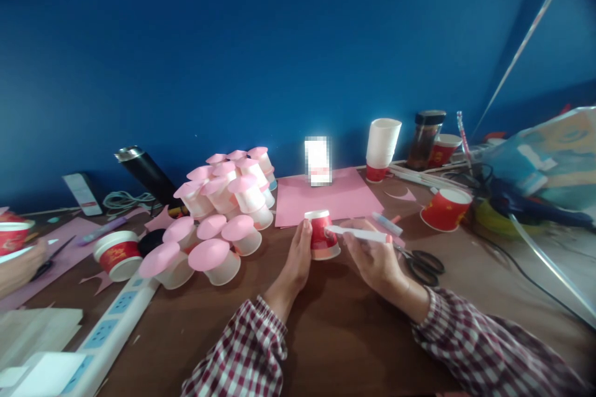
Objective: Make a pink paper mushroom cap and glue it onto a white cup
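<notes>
Deep blue wall behind a brown wooden counter crowded with craft supplies. Left hand wrapped around a small red paper cup with a white rim, fingers curled against its side, cup tilted and held just above the counter's middle. Right hand pinching a slim white stick-shaped tool, its tip touching the cup's side; whether pen or glue stick, cannot tell. Black-handled scissors lying just beside the right hand. Flat pink paper sheet behind the cup, toward the back edge. Heap of upturned white paper cups capped with pink paper discs toward the left. Stack of white paper cups near the back edge, another red paper cup standing toward the right. White power strip along the near left corner. Another person's hand at the far left edge.
</notes>
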`<state>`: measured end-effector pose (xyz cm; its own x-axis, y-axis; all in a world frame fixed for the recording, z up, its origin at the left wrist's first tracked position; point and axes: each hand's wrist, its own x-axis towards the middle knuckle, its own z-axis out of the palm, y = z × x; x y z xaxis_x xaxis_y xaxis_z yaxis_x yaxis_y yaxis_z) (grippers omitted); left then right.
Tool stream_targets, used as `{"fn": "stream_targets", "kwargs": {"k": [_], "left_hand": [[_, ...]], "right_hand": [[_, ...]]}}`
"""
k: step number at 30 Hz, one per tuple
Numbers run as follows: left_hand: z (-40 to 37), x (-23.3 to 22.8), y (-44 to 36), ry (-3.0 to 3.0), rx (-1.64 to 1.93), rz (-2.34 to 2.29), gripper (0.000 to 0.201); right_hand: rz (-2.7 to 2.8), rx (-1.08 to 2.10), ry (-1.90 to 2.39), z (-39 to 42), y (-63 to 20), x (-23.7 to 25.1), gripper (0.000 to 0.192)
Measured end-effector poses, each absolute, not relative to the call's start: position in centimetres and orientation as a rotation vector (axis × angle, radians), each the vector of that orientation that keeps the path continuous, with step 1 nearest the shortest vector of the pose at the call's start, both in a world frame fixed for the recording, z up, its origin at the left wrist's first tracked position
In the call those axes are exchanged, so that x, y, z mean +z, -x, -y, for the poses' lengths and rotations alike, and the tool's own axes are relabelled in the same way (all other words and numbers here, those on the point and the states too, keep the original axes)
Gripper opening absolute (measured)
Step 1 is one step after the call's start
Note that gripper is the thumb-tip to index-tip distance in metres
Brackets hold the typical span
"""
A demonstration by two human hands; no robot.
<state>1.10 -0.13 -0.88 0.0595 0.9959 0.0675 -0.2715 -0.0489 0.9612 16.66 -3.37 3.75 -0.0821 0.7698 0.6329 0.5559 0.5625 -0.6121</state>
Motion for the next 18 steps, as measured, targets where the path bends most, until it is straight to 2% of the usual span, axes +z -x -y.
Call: {"fn": "stream_targets", "kwargs": {"k": [9,18], "left_hand": [[0.14,-0.96,-0.87,-1.082,1.322,-1.011,0.053],[0.37,-0.28,-1.20,-1.097,1.312,-0.934,0.051]], "right_hand": [[1.795,0.204,1.140,3.49,-16.73,3.66,0.011],[1.690,0.306,1.106,3.25,-16.72,3.30,0.012]]}}
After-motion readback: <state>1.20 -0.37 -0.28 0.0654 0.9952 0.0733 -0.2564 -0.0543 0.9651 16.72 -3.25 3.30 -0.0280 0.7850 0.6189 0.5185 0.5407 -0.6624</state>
